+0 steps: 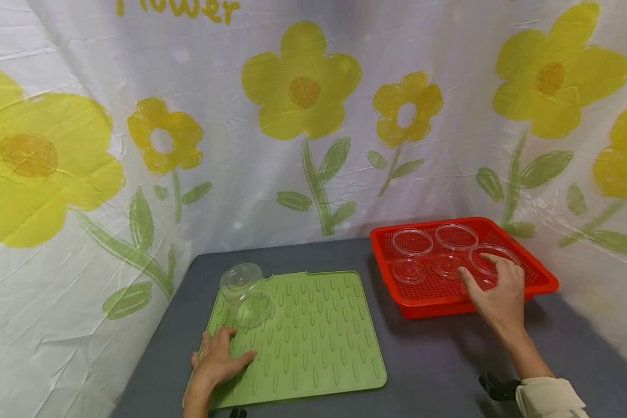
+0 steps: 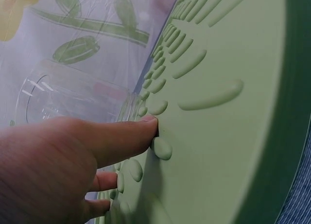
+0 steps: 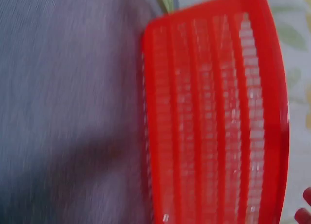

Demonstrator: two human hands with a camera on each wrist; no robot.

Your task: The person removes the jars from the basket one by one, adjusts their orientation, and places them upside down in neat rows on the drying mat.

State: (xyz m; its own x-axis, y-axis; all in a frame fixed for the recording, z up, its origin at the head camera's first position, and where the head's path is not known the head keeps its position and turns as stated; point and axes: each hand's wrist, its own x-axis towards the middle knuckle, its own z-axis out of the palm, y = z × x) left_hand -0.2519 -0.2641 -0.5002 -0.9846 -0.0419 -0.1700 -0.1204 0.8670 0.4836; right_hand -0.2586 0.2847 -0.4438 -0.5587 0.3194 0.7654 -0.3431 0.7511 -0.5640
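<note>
Nearest, the left hand [image 1: 216,363] lies flat on the near left part of the green ridged mat [image 1: 313,342], fingers straight and spread, holding nothing; the left wrist view shows a fingertip [image 2: 146,127] pressed against the mat's raised bumps. Just beyond that hand, a clear plastic cup [image 1: 245,293] lies on its side at the mat's far left corner, apart from the fingers. The mat rests on the grey counter [image 1: 439,360]. Farther right, the right hand [image 1: 493,293] reaches into the red basket [image 1: 392,273], thumb and fingers curled over the rim of the nearest clear cup [image 1: 488,261]. Two more clear cups [image 1: 413,242] stand upright farther back in the basket. Behind everything hangs a flower-printed sheet [image 1: 303,116].
</note>
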